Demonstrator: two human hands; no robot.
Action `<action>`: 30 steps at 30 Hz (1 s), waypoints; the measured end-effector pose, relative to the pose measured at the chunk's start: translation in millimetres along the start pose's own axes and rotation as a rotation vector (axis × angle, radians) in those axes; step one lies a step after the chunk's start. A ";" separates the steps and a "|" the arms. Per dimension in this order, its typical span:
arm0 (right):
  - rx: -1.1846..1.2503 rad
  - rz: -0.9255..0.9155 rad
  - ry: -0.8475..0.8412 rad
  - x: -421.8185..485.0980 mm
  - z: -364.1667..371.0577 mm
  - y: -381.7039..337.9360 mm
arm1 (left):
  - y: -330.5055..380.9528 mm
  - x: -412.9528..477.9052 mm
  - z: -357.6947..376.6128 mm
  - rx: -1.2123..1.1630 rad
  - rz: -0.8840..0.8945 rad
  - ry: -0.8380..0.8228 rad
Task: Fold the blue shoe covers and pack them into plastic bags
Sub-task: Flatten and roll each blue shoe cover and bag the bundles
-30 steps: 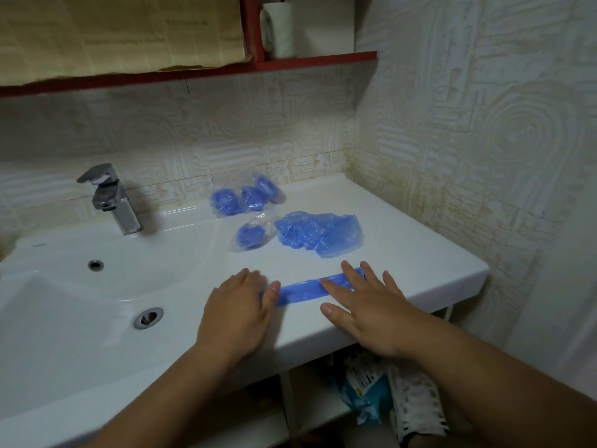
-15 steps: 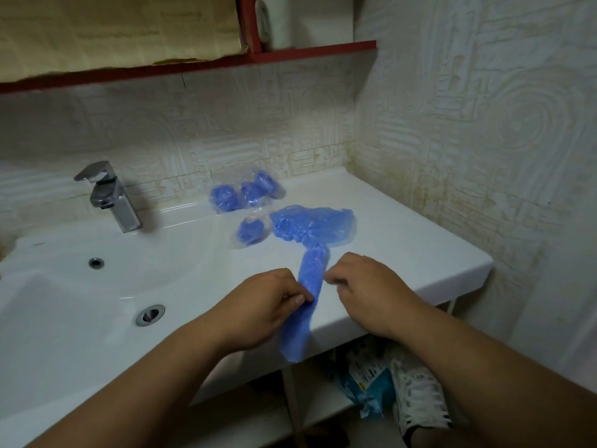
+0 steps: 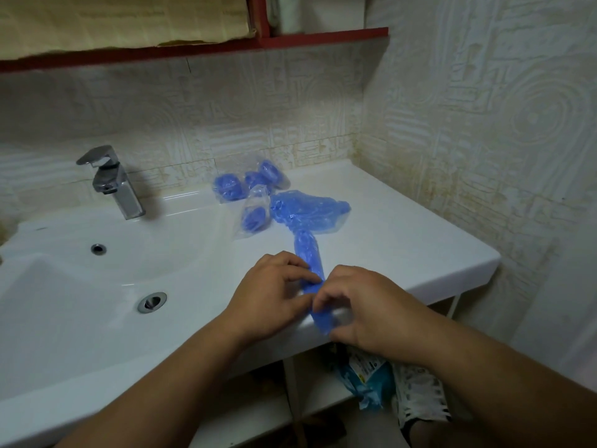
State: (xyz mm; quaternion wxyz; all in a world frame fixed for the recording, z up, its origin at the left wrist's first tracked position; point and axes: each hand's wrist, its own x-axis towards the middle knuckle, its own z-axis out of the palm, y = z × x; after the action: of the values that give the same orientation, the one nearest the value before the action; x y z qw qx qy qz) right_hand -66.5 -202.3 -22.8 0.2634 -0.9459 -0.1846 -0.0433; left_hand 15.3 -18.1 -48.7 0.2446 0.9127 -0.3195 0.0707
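Note:
A blue shoe cover [image 3: 308, 253], folded into a long narrow strip, lies on the white counter [image 3: 403, 240] and runs from the pile toward me over the front edge. My left hand [image 3: 274, 292] pinches the strip at its middle. Closer to me, my right hand [image 3: 365, 305] grips its near end with curled fingers. Behind lies a heap of loose blue shoe covers [image 3: 310, 213]. A clear plastic bag with one rolled cover [image 3: 255, 216] lies to its left. Another clear bag with three rolled covers [image 3: 250, 182] sits by the wall.
The sink basin [image 3: 106, 276] with its drain [image 3: 151, 301] fills the left, the chrome faucet [image 3: 113, 181] behind it. Tiled walls close the back and right. A red shelf [image 3: 258, 43] hangs overhead. Below the counter lie packets [image 3: 368, 373] and a white shoe [image 3: 420, 396].
The strip lay crosswise under my flat hands a second ago. It has been turned lengthwise, and both hands now pinch it, with the near end pulled up onto the counter edge.

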 end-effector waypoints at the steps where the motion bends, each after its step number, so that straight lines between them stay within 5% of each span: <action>1: -0.009 -0.003 0.007 0.6 -0.5 -1.4 | -0.2 -0.3 -1.0 -0.007 0.004 -0.011; 13: 0.115 0.156 0.104 9.5 0.8 2.1 | -2.6 -1.4 -4.9 -0.071 0.008 -0.089; 20: 0.025 0.081 -0.061 6.3 -1.8 6.4 | -1.7 -1.8 -5.5 -0.056 0.001 -0.115; 30: 0.125 0.149 0.108 13.3 5.9 6.1 | -4.1 0.4 -2.7 -0.241 -0.012 -0.083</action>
State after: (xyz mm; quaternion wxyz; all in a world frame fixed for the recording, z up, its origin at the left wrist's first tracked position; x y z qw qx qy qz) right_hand -52.0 -199.8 -28.5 0.3341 -0.9349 -0.1018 -0.0631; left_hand 18.2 -14.2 -47.9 0.3393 0.8808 -0.3300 -0.0076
